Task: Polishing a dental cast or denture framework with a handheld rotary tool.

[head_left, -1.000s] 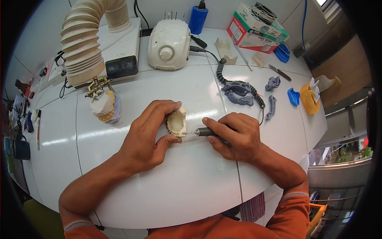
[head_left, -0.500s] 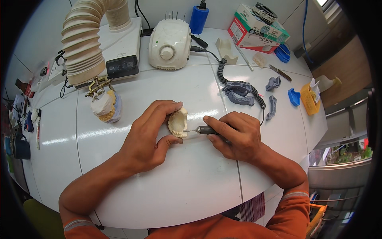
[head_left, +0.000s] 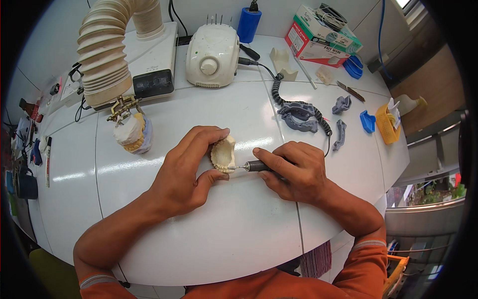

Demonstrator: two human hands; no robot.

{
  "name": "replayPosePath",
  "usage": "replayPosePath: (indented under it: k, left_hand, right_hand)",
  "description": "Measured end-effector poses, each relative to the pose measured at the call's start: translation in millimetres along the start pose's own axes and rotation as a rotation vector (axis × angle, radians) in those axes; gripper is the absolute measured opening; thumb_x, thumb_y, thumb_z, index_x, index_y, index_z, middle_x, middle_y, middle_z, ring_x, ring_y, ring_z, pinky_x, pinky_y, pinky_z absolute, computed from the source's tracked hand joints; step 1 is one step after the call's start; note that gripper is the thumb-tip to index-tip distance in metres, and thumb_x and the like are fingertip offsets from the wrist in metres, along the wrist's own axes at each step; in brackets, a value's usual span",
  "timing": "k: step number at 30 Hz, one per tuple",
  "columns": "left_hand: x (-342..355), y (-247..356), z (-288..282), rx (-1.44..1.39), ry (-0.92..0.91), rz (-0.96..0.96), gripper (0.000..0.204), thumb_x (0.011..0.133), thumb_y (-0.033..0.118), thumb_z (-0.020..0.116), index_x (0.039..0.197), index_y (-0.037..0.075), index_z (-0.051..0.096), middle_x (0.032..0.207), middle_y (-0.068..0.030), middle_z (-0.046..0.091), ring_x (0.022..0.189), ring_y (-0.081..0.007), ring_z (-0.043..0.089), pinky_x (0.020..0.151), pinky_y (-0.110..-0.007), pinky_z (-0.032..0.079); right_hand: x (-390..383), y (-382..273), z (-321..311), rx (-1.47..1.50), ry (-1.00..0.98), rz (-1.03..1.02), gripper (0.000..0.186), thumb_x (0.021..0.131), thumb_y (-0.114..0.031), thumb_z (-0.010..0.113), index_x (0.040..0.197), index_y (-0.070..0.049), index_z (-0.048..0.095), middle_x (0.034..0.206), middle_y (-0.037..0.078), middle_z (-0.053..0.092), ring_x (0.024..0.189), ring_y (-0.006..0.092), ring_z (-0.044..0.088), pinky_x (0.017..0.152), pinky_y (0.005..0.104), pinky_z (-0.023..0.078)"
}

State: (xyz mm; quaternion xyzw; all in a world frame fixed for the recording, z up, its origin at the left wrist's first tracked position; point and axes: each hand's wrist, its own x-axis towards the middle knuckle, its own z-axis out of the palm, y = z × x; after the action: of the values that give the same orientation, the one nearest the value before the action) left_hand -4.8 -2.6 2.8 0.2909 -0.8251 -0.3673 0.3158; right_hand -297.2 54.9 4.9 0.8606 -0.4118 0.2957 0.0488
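Left hand (head_left: pixel 186 177) closed around cream plaster dental cast (head_left: pixel 223 154), held just above white round table (head_left: pixel 209 239). Right hand (head_left: pixel 294 172) clamped on dark rotary handpiece (head_left: pixel 259 166), bur tip touching tooth row. Judgement: trimming under way; amount remaining cannot be told.

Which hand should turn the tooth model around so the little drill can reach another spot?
Probably the left hand: its fingers already wrap the cream tooth model. The right hand is gripping the rotary handpiece, whose tip is at the model's teeth, so it isn't free.
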Motion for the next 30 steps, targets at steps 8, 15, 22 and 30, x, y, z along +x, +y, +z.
replayPosePath:
  k: [8, 15, 22, 30]
  left_hand:
    - [-0.2, 1.0, -0.6, -0.001, 0.000, -0.001, 0.070, 0.086, -0.014, 0.082, 0.152, -0.003, 0.060, 0.145, -0.0218, 0.065, 0.136, -0.0369, 0.071, 0.124, -0.043, 0.058]
    - [-0.2, 0.8, -0.3, -0.006, 0.007, -0.003, 0.070, 0.087, -0.014, 0.081, 0.152, -0.003, 0.060, 0.145, -0.0219, 0.065, 0.136, -0.0371, 0.071, 0.124, -0.044, 0.058]
    - [0.0, 1.0, -1.0, -0.005, -0.001, -0.007, 0.070, 0.086, -0.014, 0.081, 0.152, -0.003, 0.060, 0.145, -0.0219, 0.065, 0.137, -0.0370, 0.071, 0.125, -0.044, 0.057]
    - [-0.2, 1.0, 0.0, -0.040, 0.009, -0.012, 0.070, 0.086, -0.015, 0.081, 0.151, -0.003, 0.059, 0.145, -0.0214, 0.064, 0.139, -0.0364, 0.070, 0.126, -0.044, 0.057]
  right_hand:
    - [0.3, -0.1, -0.9, -0.009, -0.013, -0.005, 0.043, 0.084, -0.020, 0.095, 0.125, -0.011, 0.086, 0.079, 0.000, 0.066, 0.066, 0.0160, 0.064, 0.059, 0.0331, 0.051]
    - [0.6, -0.1, -1.3, 0.001, -0.005, -0.002, 0.043, 0.084, -0.020, 0.094, 0.125, -0.011, 0.086, 0.079, 0.000, 0.066, 0.066, 0.0166, 0.064, 0.058, 0.0338, 0.050]
    - [0.3, 0.6, -1.6, 0.006, -0.009, -0.015, 0.042, 0.084, -0.019, 0.094, 0.125, -0.011, 0.086, 0.080, 0.000, 0.067, 0.066, 0.0168, 0.064, 0.058, 0.0339, 0.050]
    - [-0.4, 0.0, -0.8, 0.004, -0.001, 0.003, 0.043, 0.084, -0.020, 0.094, 0.125, -0.011, 0.086, 0.080, 0.000, 0.066, 0.066, 0.0167, 0.064, 0.059, 0.0339, 0.050]
